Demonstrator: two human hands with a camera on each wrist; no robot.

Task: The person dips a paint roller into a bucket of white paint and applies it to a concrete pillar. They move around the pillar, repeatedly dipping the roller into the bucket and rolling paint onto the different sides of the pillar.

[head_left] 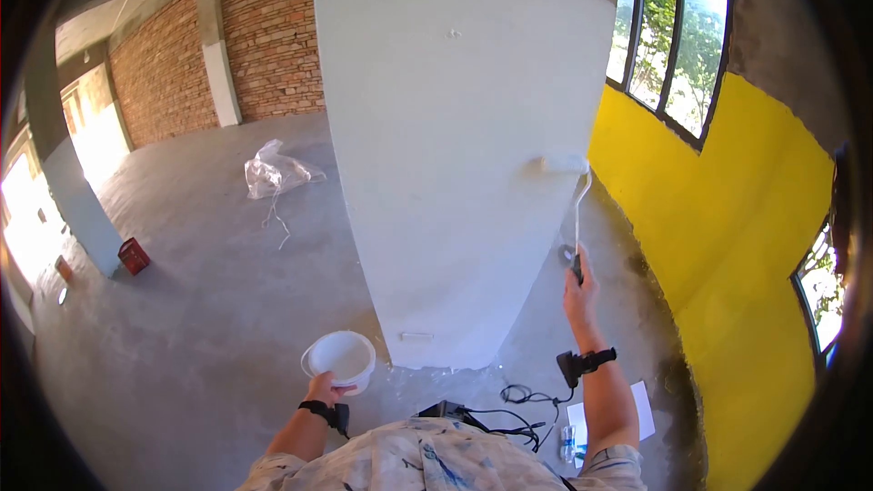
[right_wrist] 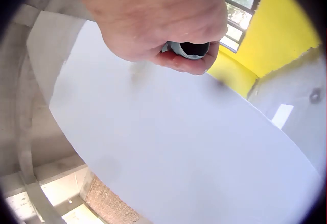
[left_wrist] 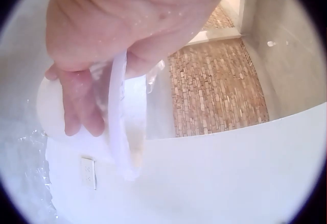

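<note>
Wide concrete floor (head_left: 200, 309) at the left. Low down, left hand (head_left: 320, 389) curled over the rim of a white bucket (head_left: 341, 356), just before the white pillar's (head_left: 455, 127) foot. Further right, right hand (head_left: 580, 289) clamped round the handle of a paint roller (head_left: 564, 165), its head above the hand, against the pillar's right edge. Narrow gap to the yellow wall (head_left: 727, 218) beyond.

head cam: high, wide fisheye, facing forward and down at the white pillar (head_left: 455, 145), mid distance. left wrist cam: tight under the left hand (left_wrist: 112, 25) gripping the bucket (left_wrist: 118, 132), facing pillar base and brick wall (left_wrist: 214, 91). right wrist cam: tight under the right hand (right_wrist: 153, 15) gripping the roller handle (right_wrist: 186, 49), tilted up the pillar. all three share the pillar.
</note>
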